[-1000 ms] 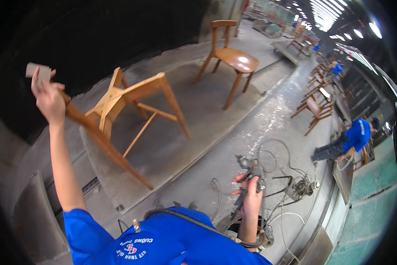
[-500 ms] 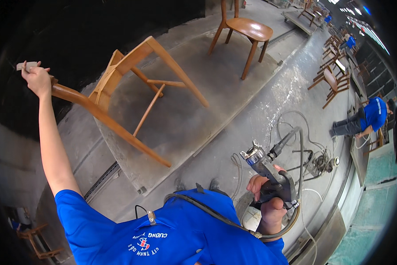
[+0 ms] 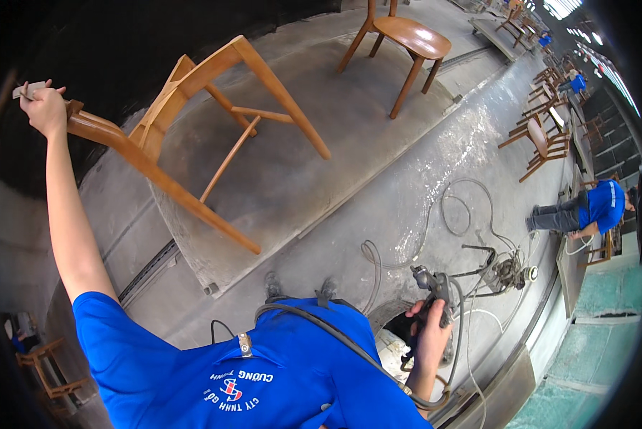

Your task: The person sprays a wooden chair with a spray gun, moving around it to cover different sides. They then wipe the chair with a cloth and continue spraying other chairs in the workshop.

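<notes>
At the upper left, my left hand (image 3: 46, 113) is closed at the end of a brown wooden chair (image 3: 167, 118), its arm stretched out. A small pale flat piece (image 3: 29, 91) shows at its fingertips; whether it is separate from the chair I cannot tell. The chair stands tilted in view, legs and stretchers toward the right, over a grey board (image 3: 214, 261). Low on the right, my right hand (image 3: 428, 339) is wrapped round the grip of a dark spray gun (image 3: 437, 286), from which a hose runs down. A bucket-like container beneath this hand is partly hidden.
Another wooden chair (image 3: 414, 37) stands on the board's far end. Hoses (image 3: 471, 186) loop on the floor beside a pump-like machine (image 3: 510, 272). A co-worker in blue (image 3: 600, 207) bends over at the right. More chairs (image 3: 542, 136) line the far right.
My right hand has lowered the spray gun, and its nozzle has turned away from me. My left hand stays at the chair. The whole view has shifted slightly.
</notes>
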`<state>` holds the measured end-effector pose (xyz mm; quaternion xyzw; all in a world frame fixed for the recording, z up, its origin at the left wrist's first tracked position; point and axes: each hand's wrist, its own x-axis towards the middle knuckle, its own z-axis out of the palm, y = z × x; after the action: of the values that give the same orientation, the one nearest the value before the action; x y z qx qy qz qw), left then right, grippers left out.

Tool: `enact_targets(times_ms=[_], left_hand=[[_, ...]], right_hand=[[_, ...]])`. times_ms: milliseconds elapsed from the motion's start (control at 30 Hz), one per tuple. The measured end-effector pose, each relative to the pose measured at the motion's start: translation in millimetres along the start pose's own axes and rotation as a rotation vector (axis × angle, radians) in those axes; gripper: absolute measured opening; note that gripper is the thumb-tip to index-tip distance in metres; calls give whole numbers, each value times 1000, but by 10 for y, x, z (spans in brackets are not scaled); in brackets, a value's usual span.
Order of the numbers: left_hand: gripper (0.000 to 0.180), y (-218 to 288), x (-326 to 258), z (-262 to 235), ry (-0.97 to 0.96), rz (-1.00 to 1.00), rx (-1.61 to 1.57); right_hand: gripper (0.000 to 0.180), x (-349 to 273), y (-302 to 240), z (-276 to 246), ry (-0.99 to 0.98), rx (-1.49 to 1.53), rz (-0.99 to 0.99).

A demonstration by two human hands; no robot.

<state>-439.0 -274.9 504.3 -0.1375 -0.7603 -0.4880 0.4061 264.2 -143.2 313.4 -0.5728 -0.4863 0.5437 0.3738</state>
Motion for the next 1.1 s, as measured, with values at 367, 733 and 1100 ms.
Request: enact_targets(times_ms=[367,733,1100], left_hand=[[53,268,-198,20,9,39,76],[44,-620,452,86,-132,41,288],[54,-97,243,239,51,-58,215]], right_hand=[[86,696,-891,-97,-452,246,-381],[53,1983,-726,-208,-62,-206,79],[94,2794,-2222,565,-517,248,-358]])
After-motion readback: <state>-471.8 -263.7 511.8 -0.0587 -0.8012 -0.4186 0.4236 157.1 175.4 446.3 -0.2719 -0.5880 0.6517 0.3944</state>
